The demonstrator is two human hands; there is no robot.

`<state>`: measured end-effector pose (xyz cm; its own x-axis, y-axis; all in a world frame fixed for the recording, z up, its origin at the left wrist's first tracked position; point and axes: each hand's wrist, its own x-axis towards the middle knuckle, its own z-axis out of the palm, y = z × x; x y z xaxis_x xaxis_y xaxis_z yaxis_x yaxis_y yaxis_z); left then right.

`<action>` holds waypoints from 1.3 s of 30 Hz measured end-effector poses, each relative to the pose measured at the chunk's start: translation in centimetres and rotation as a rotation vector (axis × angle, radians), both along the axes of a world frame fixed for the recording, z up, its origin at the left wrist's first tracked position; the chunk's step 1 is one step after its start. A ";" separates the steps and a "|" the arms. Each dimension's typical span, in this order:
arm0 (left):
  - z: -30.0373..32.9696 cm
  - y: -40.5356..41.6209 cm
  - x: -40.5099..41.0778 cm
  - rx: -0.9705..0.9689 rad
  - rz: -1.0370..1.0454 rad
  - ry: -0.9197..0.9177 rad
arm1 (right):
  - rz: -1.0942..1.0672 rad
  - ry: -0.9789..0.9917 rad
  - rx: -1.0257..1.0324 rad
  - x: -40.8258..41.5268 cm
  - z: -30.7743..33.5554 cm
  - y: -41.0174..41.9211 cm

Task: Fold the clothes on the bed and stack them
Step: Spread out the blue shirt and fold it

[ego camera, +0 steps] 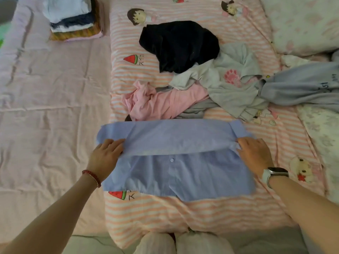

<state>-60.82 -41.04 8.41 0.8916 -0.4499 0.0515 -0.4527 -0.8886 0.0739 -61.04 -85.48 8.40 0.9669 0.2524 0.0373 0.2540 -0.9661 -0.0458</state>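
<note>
Pink quilted bedding (45, 110) covers the left of the bed, and at its far corner sits your finished stack of folded clothes (73, 17), kept well apart from the work area so nothing tumbles back into it. Closer in, your left hand (104, 158), with a red bead bracelet (92, 176) at the wrist, lies on the left edge of the blue button shirt (174, 162). Its fingers are nearly straight and spread, resting flat on the folded-over band of cloth rather than curling round it; I judge you are pinning the crease so it stays put.

That shirt lies spread on the striped sheet (183, 213) right in front of you, button placket showing, its far part turned down toward you in a long band. This looks like the midpoint of the fold, with the length not yet doubled.

Beyond it, the unfolded pile waits: a pink garment (161, 103) nearest, a black garment (179, 46) farther off, a pale grey top with a pink paw print (231, 79) overlapping both, and a grey-blue garment (302, 85) trailing off to the right. They lie within reach, yet mostly clear of the shirt.

On the right edge of the shirt, your right hand (255, 154), a smartwatch (273, 174) on its wrist, mirrors the left. It looks mostly open, palm down; whether the fingertips pinch the hem I cannot tell. A floral pillow (300, 24) sits at the far right.
</note>
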 end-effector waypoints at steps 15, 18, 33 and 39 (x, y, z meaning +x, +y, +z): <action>-4.7 -1.8 -10.0 -0.036 0.356 0.657 | 0.017 0.822 -0.309 -11.2 -4.9 0.6; -4.2 -3.1 -9.0 -0.175 0.502 0.469 | -0.138 0.617 -0.210 -11.2 -4.6 1.9; -9.6 0.2 0.4 -0.300 0.930 0.513 | -0.131 0.429 -0.079 -1.7 -10.9 14.9; -9.5 3.0 1.6 -0.678 1.108 0.272 | -0.216 0.506 -0.092 -1.4 -12.0 15.5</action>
